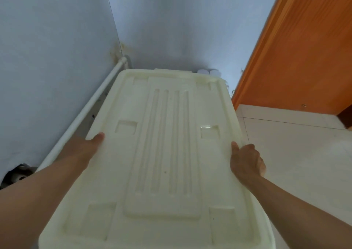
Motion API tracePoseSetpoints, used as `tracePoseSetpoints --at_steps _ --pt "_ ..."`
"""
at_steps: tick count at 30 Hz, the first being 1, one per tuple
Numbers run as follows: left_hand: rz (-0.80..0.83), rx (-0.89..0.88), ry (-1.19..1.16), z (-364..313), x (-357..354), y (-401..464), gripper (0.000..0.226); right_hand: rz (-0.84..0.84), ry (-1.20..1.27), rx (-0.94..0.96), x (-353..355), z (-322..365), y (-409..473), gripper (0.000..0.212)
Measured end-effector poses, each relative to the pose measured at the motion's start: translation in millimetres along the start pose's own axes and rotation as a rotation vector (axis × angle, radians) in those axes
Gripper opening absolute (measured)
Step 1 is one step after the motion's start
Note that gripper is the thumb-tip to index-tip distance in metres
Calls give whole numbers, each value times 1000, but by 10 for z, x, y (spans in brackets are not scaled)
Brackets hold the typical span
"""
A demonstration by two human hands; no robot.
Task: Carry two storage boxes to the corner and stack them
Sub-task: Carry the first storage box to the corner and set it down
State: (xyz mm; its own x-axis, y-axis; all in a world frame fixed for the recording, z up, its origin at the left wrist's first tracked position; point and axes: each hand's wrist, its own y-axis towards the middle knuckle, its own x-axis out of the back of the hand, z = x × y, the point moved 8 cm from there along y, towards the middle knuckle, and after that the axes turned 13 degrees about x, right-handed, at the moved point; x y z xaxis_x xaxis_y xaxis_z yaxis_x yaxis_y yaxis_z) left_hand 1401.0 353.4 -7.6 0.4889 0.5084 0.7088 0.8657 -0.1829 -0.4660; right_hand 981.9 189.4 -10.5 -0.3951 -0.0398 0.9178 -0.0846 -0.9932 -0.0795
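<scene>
A large cream-white storage box fills the middle of the head view; I see only its ribbed lid from above. My left hand grips its left edge, thumb lying on the lid rim. My right hand clasps the right edge, fingers curled under the rim. The box's far end points into the corner where two pale blue walls meet. Anything under the box is hidden, so I cannot tell whether a second box lies below.
A white pipe runs along the left wall down to the corner. An orange wooden door stands at the right. Pale floor tiles lie to the right. Small white round objects sit behind the box. A dark object lies low left.
</scene>
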Motion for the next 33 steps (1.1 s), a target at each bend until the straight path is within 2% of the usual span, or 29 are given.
tracePoseSetpoints --at_steps 11,26,30,33 --pt "20 -23 19 39 -303 415 76 -23 36 -8 -502 40 176 52" --pt "92 -51 -44 -93 -459 761 76 2 66 -26 -684 125 396 56" --pt "80 -104 135 -139 -449 760 78 44 68 -26 -672 129 353 52" --pt "90 -141 244 -158 -484 674 91 111 56 35 -645 185 249 43"
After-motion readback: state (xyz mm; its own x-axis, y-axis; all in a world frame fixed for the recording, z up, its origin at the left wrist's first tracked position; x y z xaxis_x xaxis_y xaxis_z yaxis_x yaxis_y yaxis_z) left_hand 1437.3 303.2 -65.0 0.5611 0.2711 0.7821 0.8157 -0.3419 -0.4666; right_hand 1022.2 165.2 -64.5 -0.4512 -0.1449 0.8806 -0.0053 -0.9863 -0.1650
